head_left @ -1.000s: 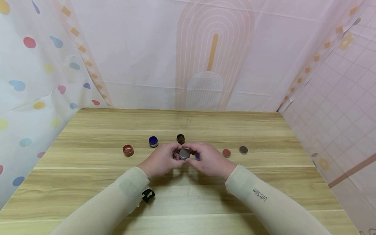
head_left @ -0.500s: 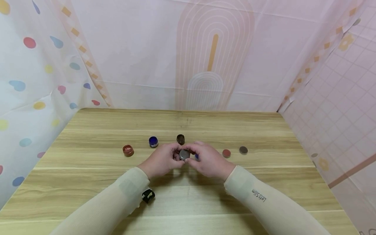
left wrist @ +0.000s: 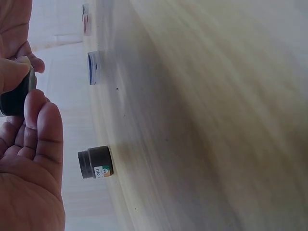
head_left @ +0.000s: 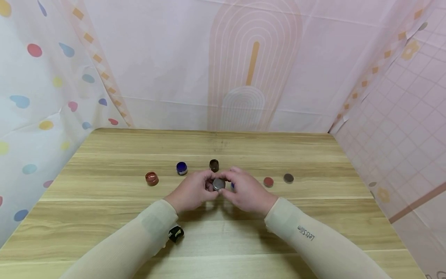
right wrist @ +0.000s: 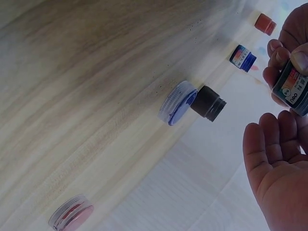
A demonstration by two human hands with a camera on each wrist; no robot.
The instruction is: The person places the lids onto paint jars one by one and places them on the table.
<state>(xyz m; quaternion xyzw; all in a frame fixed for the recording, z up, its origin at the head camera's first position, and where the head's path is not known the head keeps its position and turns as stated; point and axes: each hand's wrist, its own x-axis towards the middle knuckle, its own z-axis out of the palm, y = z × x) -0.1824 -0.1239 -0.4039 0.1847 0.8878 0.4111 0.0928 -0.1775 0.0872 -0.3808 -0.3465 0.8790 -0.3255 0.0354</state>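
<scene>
My left hand (head_left: 193, 190) and right hand (head_left: 246, 190) meet over the middle of the table, both gripping one small dark paint jar (head_left: 218, 184). In the right wrist view its printed label (right wrist: 293, 86) shows under the left thumb. A greyish lid tops the jar in the head view. The right thumb and index finger are at the jar's right side; the other right fingers are loosely bent. Just behind the hands stands an uncapped dark brown paint jar (head_left: 214, 165). A blue lid (right wrist: 178, 103) lies behind the right hand, mostly covered in the head view.
Uncapped red (head_left: 151, 178) and blue (head_left: 182, 168) paint jars stand to the left. A red lid (head_left: 268, 182) and a dark lid (head_left: 288, 178) lie to the right on the wooden table (head_left: 306, 155). A black object (head_left: 176, 234) sits by the left cuff. Printed cloth surrounds the table.
The hands stay in nearly the same place around the jar. My right hand and forearm have shifted slightly left, covering more of the blue lid. The other jars and lids have not moved.
</scene>
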